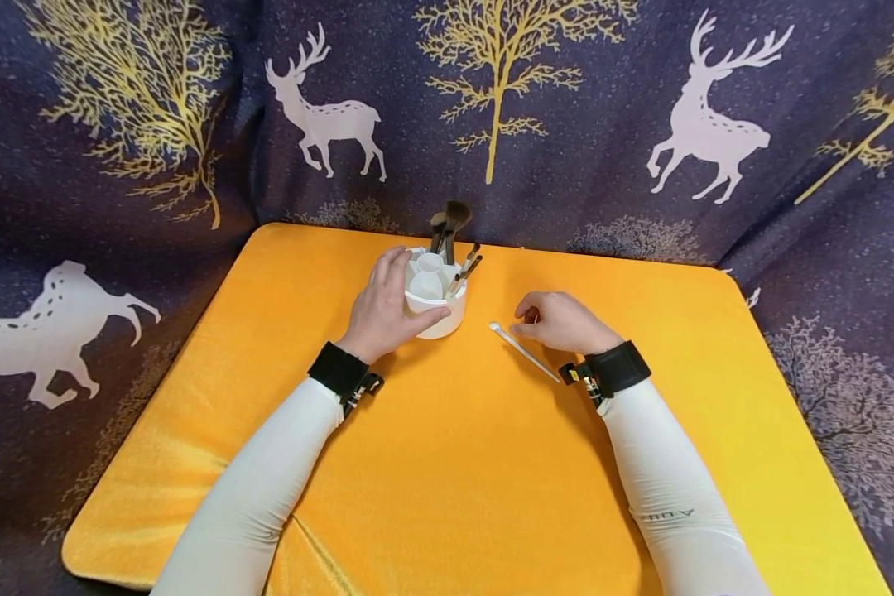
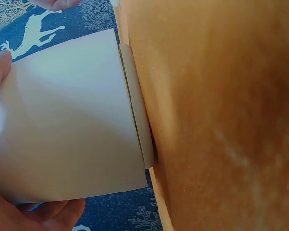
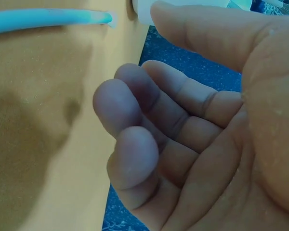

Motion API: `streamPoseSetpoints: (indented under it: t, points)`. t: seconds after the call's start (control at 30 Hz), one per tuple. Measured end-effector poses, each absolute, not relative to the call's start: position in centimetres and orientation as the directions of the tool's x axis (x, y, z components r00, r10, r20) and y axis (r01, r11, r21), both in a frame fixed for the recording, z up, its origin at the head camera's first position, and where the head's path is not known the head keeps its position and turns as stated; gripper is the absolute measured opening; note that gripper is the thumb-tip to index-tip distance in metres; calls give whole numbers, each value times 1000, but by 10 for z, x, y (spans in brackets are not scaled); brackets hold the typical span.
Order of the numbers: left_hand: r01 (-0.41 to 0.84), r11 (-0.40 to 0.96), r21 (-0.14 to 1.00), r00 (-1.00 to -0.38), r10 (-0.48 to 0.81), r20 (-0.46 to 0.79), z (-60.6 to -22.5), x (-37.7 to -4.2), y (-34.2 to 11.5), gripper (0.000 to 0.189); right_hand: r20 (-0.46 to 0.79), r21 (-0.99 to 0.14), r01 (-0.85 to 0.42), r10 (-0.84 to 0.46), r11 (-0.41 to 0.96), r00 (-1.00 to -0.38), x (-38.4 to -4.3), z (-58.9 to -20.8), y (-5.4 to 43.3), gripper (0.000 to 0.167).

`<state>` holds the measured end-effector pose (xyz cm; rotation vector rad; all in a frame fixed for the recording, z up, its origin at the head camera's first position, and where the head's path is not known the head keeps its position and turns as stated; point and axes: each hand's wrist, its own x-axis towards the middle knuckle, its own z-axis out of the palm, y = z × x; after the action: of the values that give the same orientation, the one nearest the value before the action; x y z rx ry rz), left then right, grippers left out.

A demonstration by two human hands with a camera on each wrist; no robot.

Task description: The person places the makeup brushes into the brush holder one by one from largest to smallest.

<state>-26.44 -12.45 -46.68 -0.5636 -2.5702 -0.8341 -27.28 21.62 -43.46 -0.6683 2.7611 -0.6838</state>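
Note:
A round white brush holder [image 1: 441,319] with inner compartments stands toward the back of the table. My left hand [image 1: 384,310] grips it from the left, thumb across the front and fingers along the far left rim. The left wrist view shows its smooth wall [image 2: 67,120] above a narrow separate base [image 2: 137,108]. Dark makeup brushes [image 1: 458,215] stick up from its back, and small ones lean out at its right. To the right, a thin white stick [image 1: 525,352] with a wider tip lies on the cloth. Beside it hovers my right hand [image 1: 562,321], fingers loosely curled, holding nothing.
An orange cloth [image 1: 447,480] covers the table, with a crease near the front left. Behind and at both sides hangs a dark curtain [image 1: 603,124] printed with white deer and golden trees, close to the table's back edge.

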Motion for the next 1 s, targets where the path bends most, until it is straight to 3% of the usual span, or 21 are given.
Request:
streamPoseSetpoints:
  t: [1.0]
  points:
    - [475, 739, 478, -853, 255, 455, -466, -264, -124, 112, -178, -493, -348, -484, 798, -857, -272, -441, 213, 18]
